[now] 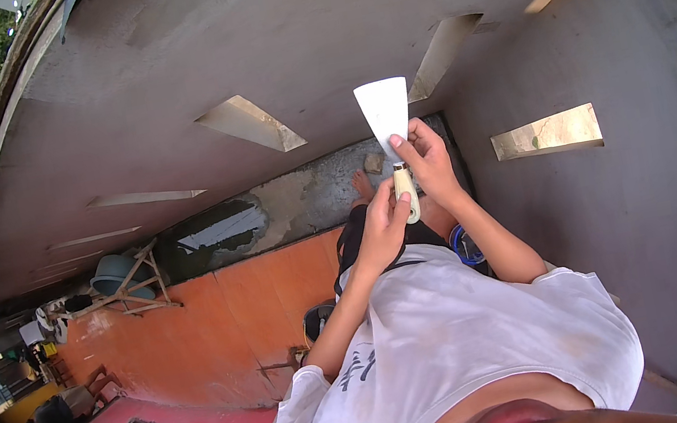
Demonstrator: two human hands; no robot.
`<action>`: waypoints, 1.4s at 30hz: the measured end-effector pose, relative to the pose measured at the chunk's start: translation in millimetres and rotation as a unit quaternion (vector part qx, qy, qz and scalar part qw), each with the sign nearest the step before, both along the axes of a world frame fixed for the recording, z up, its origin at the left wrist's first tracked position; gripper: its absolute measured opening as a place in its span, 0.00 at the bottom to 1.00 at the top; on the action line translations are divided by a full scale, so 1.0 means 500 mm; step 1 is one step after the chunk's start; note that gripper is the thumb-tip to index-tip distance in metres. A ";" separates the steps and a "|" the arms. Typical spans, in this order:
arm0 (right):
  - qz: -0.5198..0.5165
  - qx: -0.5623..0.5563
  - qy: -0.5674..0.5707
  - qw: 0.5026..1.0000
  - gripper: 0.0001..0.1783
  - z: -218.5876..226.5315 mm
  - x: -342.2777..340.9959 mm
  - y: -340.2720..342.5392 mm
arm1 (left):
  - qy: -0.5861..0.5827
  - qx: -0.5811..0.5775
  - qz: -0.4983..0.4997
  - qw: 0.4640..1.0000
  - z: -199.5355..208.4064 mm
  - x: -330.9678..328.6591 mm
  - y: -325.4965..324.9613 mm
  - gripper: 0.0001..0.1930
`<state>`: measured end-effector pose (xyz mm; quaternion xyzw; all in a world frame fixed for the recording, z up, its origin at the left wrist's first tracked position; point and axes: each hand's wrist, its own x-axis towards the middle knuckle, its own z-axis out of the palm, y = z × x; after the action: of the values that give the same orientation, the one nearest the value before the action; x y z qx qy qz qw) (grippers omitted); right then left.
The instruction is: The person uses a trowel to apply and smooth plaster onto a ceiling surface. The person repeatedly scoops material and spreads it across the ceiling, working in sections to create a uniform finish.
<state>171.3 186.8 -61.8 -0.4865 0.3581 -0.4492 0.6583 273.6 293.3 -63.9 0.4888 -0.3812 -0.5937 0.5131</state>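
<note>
A putty knife (385,108) with a wide pale blade and a cream handle is held upright in front of my chest. My left hand (384,229) wraps round the handle. Higher up, my right hand (427,161) pinches the lower part of the blade, its thumb lying on the flat face. The blade's broad edge points away from me, toward the grey wall (309,44).
Slot openings (251,125) pierce the grey walls. A wet concrete strip (300,200) with a stone (373,164) borders an orange floor (255,303). Leftward stand a wooden frame (143,287) and a blue-grey basin (116,276). Buckets (466,245) flank me; a person (65,409) is far left.
</note>
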 end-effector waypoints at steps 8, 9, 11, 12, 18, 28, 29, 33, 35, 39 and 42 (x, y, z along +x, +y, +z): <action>-0.015 -0.161 -0.036 0.986 0.14 0.168 0.084 -0.222 | -0.093 -0.130 0.139 0.977 0.099 0.009 -0.165 0.21; -0.018 -0.160 -0.036 0.986 0.15 0.177 0.091 -0.242 | -0.093 -0.152 0.154 0.972 0.105 0.007 -0.187 0.22; -0.032 -0.182 -0.017 0.983 0.16 0.198 0.107 -0.263 | -0.121 -0.205 0.189 0.953 0.111 0.010 -0.231 0.22; -0.029 -0.181 -0.033 0.983 0.16 0.200 0.119 -0.263 | -0.136 -0.229 0.206 0.942 0.112 0.011 -0.246 0.22; -0.029 -0.163 -0.091 0.982 0.14 0.187 0.181 -0.263 | -0.039 -0.230 0.329 0.915 0.087 0.029 -0.295 0.26; -0.120 -0.154 -0.159 0.968 0.11 0.136 0.250 -0.269 | 0.164 -0.446 0.288 0.831 0.023 0.109 -0.346 0.26; -0.119 -0.147 -0.169 0.967 0.11 0.130 0.254 -0.271 | 0.176 -0.455 0.273 0.829 0.016 0.118 -0.345 0.27; -0.085 -0.105 -0.196 0.971 0.13 0.129 0.270 -0.280 | 0.218 -0.456 0.259 0.823 0.009 0.134 -0.336 0.31; -0.045 -0.126 -0.177 0.975 0.12 0.148 0.274 -0.279 | 0.235 -0.440 0.265 0.825 0.014 0.138 -0.331 0.31; -0.089 -0.088 -0.195 0.973 0.11 0.166 0.280 -0.262 | 0.270 -0.430 0.254 0.823 0.045 0.146 -0.334 0.28; -0.044 -0.054 -0.228 0.971 0.09 0.177 0.266 -0.264 | 0.316 -0.428 0.244 0.810 0.052 0.157 -0.334 0.28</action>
<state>304.1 54.8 26.6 -0.3896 0.1947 -0.5954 0.6751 352.2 126.2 -37.9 0.0818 -0.2815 -0.3470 0.8908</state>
